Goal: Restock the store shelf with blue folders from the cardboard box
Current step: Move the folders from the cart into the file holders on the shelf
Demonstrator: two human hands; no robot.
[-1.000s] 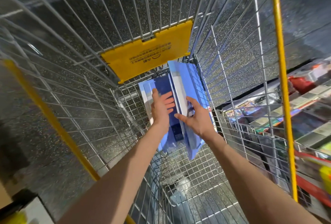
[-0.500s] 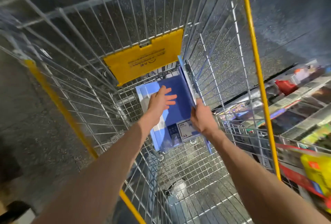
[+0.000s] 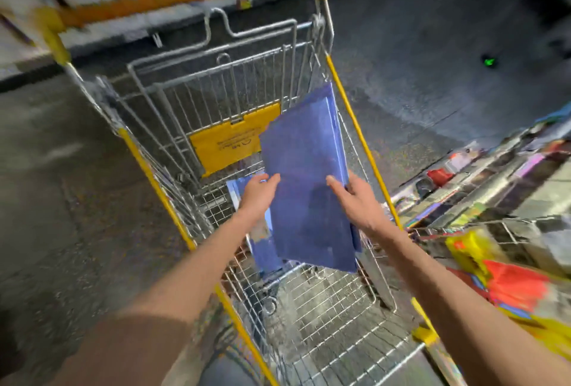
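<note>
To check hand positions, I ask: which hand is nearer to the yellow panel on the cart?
Left. The left hand holds the blue folders just below the yellow panel; the right hand grips their opposite edge, farther away.

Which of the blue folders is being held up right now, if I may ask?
The folder held between left hand and right hand; the other folders lie below in the cart.
</note>
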